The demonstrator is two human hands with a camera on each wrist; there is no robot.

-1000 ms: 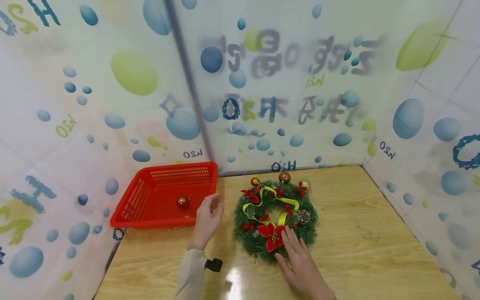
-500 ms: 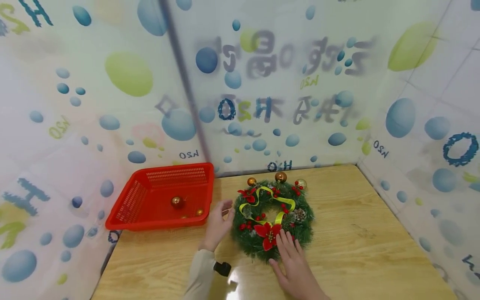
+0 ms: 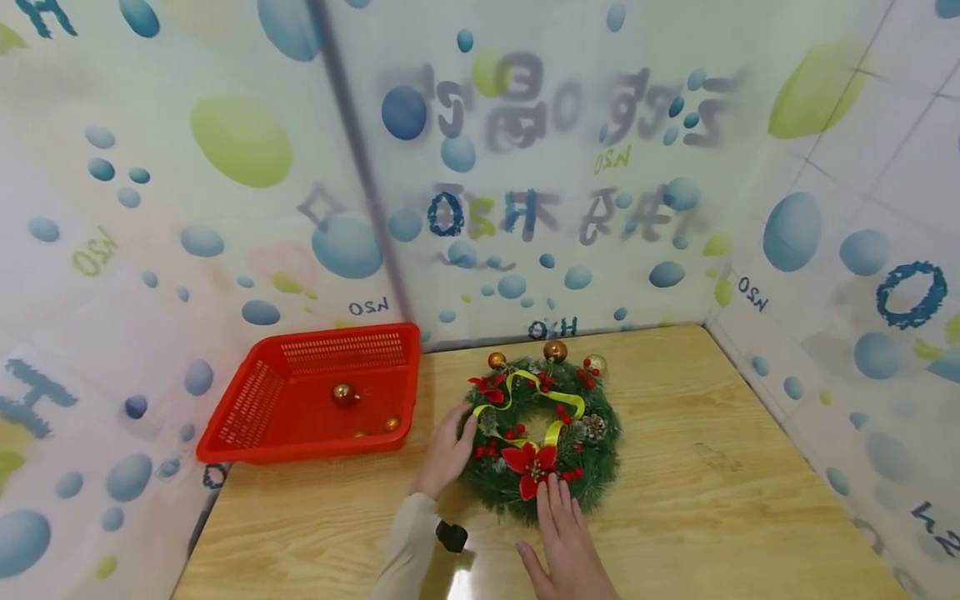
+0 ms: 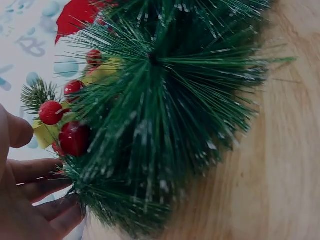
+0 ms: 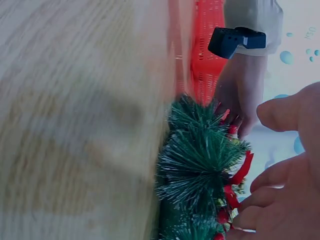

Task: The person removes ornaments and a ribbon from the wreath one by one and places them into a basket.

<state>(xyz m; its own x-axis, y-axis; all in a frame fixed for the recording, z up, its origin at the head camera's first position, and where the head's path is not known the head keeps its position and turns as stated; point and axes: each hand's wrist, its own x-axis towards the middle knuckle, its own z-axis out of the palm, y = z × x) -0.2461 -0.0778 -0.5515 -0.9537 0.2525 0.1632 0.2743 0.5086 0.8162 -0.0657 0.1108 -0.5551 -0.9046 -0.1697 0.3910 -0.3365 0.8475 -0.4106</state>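
Note:
A green Christmas wreath [image 3: 600, 462] lies on the table, trimmed with a yellow ribbon [image 3: 573, 403], red berries, a pinecone [image 3: 594, 427] and a red poinsettia [image 3: 531, 467]. Along its far edge sit several baubles, among them a bronze one [image 3: 555, 351]. My left hand [image 3: 447, 454] is at the wreath's left side, fingers against the needles by the berries [image 4: 75, 137]. At the front, the fingertips of my right hand [image 3: 566, 542] rest by the poinsettia's lower edge, fingers nearly straight. Neither hand grips anything.
Left of the wreath stands a red plastic basket [image 3: 225, 454] with a bronze bauble [image 3: 342, 394] and smaller gold ones [image 3: 392, 424] inside. The wooden table [image 3: 720, 500] meets patterned walls at its back and sides.
My left hand has moved from beside the basket's near right corner over to the wreath's left side. My right hand stays near the poinsettia. The head view has shifted slightly.

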